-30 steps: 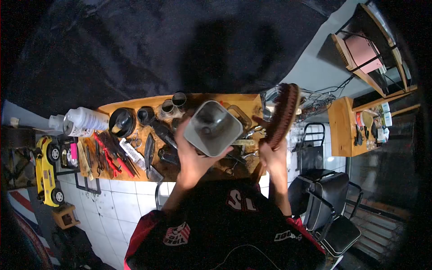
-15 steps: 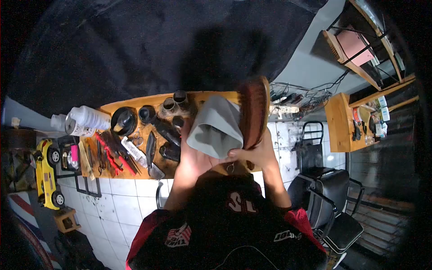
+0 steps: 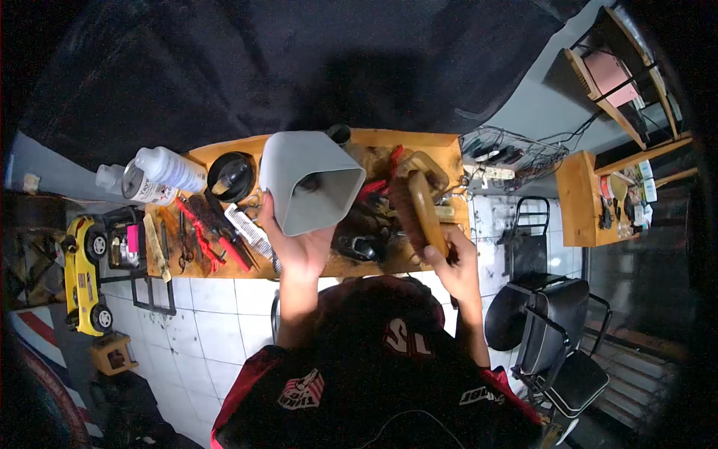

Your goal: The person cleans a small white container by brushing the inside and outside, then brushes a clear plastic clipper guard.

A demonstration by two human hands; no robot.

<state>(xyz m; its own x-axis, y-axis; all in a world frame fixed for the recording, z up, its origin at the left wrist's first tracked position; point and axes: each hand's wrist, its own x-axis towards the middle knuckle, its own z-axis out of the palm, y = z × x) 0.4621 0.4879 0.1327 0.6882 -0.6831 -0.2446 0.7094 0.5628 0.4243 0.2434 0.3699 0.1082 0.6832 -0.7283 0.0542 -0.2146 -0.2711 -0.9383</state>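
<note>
A grey, hollow, tapered container (image 3: 303,161) is held by my left hand (image 3: 301,247), its wide open end facing me and the palm and thumb against its lower left side. My right hand (image 3: 458,263) grips the lower end of a wooden brush (image 3: 425,209) with dark reddish-brown bristles, which point left. The brush is tilted over the right part of the wooden counter (image 3: 340,269), apart from the container. Beneath and between the two lie a black clipper (image 3: 360,247) and other dark tools, partly hidden.
White bottles (image 3: 170,169), a black bowl (image 3: 231,176), a white comb (image 3: 250,227) and red-handled tools (image 3: 233,253) lie on the counter's left. A yellow toy car (image 3: 84,275) is farther left. Black chairs (image 3: 553,322) stand at right, below a wooden shelf (image 3: 580,200).
The container has moved left and up with my left hand. My right hand has moved away from it, carrying the brush lower and turning it, so the two objects are now apart.
</note>
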